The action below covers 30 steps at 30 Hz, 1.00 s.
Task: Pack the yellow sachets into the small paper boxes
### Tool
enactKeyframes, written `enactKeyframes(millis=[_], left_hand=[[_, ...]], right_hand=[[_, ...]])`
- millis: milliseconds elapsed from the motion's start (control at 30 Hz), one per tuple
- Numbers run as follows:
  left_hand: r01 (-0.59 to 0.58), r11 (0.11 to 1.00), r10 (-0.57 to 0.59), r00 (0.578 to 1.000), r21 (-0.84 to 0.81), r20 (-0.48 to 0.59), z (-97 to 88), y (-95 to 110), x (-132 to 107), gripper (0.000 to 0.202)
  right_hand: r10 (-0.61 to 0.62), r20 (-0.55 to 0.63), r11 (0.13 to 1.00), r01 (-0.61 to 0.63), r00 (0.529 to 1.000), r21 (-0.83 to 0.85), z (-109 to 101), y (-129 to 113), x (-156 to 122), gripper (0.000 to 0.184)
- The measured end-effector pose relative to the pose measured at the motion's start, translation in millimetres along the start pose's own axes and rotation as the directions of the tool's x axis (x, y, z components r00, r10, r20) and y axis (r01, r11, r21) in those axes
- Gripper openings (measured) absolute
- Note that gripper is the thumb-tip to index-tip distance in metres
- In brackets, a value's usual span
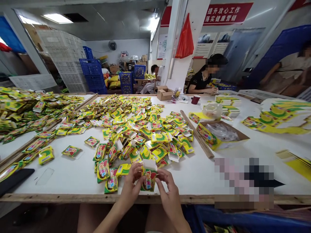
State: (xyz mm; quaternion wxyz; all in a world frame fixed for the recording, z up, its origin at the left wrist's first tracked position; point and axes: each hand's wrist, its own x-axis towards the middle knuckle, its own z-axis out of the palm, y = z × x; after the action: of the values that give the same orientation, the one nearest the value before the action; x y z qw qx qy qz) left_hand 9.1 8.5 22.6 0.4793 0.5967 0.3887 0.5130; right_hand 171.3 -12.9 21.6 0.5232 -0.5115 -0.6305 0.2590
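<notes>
Two hands of ours meet over the near edge of the white tabletop (77, 176), with one small green-and-yellow carton (148, 182) held upright between them, its white top flap standing open. Our left hand (132, 183) is nearly closed, fingers curled round the carton's left edge and thumb against its front; our right hand (168, 186) is partly curled, with thumb and fingertips at the opposite edge. We have the printed front facing us, showing colourful lettering and a red fruit picture. Just beyond our fingers spreads a loose pile of similar cartons (136, 129), lying at all angles, some with white flaps raised, and a few lie just beside our left hand. Farther left, past a wooden strip, we see another heap of cartons (14, 111). To our right, a wooden bar (197, 136) separates the pile from an open yellow box (206, 138) containing clear plastic bags (223, 131). Behind that stand a dark red mug (195, 99) and a small cardboard box (164, 93), and printed yellow sheets (274, 118) lie farther right. Across the tabletop from us, a co-worker in a black top (200, 81) sits with hands together near the surface. A red plastic bag (186, 40) hangs on the white pillar, and blue crates (93, 72) stand stacked at the back left.
</notes>
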Motion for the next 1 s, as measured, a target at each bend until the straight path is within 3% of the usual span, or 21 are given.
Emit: enactKeyframes(millis=[200, 433, 667, 833, 1000], left_hand=[[0.030, 0.999, -0.027, 0.997, -0.043, 0.079, 3.7, -10.2, -0.9, 0.039], [0.043, 0.993, -0.058, 0.988, 0.106, 0.143, -3.8, -29.2, 0.8, 0.028], [-0.025, 0.979, 0.018, 0.999, 0.203, 0.038, -2.6, -17.9, 3.1, 0.020], [-0.025, 0.987, 0.030, 0.999, 0.161, -0.031, 0.4, -15.8, 1.3, 0.029], [-0.180, 0.924, 0.161, 0.983, 0.337, 0.084, -2.2, -8.8, 1.0, 0.020]], right_hand=[[0.004, 0.042, 1.000, -0.004, 0.999, 0.013, -7.7, 10.3, 2.4, 0.029], [0.042, 0.183, 0.999, -0.036, 0.982, -0.038, -6.5, 20.1, 10.1, 0.027], [-0.051, 0.198, 0.999, 0.050, 0.979, 0.010, 3.8, 11.7, 26.3, 0.023], [0.011, 0.063, 0.998, -0.015, 0.998, 0.066, 10.9, 15.0, 19.6, 0.022], [-0.090, 0.152, 0.996, 0.085, 0.984, 0.037, 7.7, 11.5, 16.2, 0.016]])
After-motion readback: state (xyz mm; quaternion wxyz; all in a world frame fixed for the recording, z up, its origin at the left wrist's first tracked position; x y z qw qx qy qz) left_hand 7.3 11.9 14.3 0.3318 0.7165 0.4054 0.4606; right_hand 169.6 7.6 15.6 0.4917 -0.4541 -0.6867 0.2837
